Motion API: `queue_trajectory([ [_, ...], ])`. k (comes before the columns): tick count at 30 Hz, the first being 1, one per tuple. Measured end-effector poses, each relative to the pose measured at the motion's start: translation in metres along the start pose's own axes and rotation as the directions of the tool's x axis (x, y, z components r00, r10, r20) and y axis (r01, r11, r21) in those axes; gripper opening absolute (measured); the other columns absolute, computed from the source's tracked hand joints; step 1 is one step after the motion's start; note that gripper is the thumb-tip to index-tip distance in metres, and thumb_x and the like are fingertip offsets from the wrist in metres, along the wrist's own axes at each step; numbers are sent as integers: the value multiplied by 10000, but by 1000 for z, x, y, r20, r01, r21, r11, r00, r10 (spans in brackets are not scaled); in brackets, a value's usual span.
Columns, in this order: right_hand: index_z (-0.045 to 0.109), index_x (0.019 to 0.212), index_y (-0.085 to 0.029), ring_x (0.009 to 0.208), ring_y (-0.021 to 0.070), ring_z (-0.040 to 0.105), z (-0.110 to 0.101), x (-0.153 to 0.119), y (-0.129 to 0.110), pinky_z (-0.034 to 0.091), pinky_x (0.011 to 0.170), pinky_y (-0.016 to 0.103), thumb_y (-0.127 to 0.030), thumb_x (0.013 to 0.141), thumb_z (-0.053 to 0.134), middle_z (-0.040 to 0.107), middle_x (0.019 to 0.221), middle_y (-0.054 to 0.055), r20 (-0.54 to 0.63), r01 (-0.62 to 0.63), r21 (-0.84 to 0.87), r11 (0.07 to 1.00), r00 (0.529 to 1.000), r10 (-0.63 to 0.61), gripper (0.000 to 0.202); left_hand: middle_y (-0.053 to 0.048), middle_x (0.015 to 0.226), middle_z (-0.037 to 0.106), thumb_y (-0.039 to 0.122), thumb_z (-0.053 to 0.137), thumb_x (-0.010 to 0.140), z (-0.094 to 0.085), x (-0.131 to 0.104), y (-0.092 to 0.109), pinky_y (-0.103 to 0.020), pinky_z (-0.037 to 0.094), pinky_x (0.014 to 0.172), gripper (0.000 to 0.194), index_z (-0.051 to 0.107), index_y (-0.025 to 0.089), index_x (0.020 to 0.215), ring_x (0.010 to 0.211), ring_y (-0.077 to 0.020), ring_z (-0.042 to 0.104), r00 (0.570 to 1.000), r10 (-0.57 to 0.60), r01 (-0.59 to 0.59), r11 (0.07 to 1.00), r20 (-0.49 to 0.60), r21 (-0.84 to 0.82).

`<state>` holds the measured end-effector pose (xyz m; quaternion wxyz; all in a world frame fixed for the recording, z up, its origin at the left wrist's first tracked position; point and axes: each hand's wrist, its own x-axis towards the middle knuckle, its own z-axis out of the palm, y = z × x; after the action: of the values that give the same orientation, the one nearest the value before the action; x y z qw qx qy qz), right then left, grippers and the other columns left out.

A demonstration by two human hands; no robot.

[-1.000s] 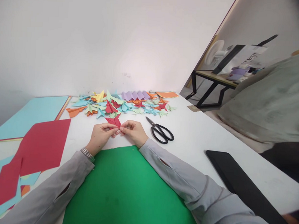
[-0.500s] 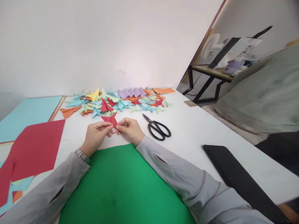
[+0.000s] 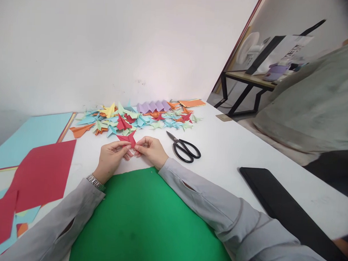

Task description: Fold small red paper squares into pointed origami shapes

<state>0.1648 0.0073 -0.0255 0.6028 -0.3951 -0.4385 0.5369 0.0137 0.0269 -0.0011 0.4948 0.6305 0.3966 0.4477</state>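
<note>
Between my two hands is a folded red paper shape with pointed ends. My left hand pinches its lower left part between thumb and fingers. On the other side, my right hand pinches the lower right part, and the thumbs nearly meet. Fingertips cover the bottom of the fold. Both hands are just beyond the top edge of a green sheet. Black-handled scissors lie closed to the right of my right hand, apart from it.
Several folded paper pieces in many colours lie along the wall, with a pleated purple paper among them. Red sheets and light blue sheets are at left. A black flat object lies at right, near a seated person.
The view has shifted slightly, so the scissors and black object appear a little further right. Both hands keep their pinch on the red paper, with hardly any movement.
</note>
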Motion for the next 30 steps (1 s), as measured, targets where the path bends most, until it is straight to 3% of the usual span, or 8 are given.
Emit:
queue_trajectory([
  [12,541,672,-158,454,94,582,3,-1,-2,489,481,224,-209,621,733,607,503,-45,-19,-12,-29,1000,1000,11,204,-46,557,681,331,729,675,0,0,-1,-265,495,485,279,672,103,824,446,-137,601,1000,-18,18,1000,9,-24],
  [19,529,864,-168,416,95,564,3,0,-7,486,468,229,-122,622,712,619,513,-72,-28,-77,4,997,997,77,306,-40,561,684,337,729,688,-2,1,-3,-264,492,480,295,647,113,861,445,-143,606,999,-36,39,996,34,-75],
  [23,580,762,-149,433,85,563,4,1,-7,483,494,223,-106,660,687,615,513,-51,10,-94,-17,995,995,95,154,-33,559,680,339,728,697,-3,3,-6,-266,506,492,297,642,120,878,493,-162,640,998,-43,47,995,46,-91],
  [30,583,729,-152,451,82,573,4,1,-8,488,505,214,-53,684,647,610,511,-51,5,-94,-17,995,996,94,126,-34,559,679,341,723,701,-3,2,-3,-255,503,483,313,629,118,901,526,-177,661,997,-65,71,991,48,-116],
])
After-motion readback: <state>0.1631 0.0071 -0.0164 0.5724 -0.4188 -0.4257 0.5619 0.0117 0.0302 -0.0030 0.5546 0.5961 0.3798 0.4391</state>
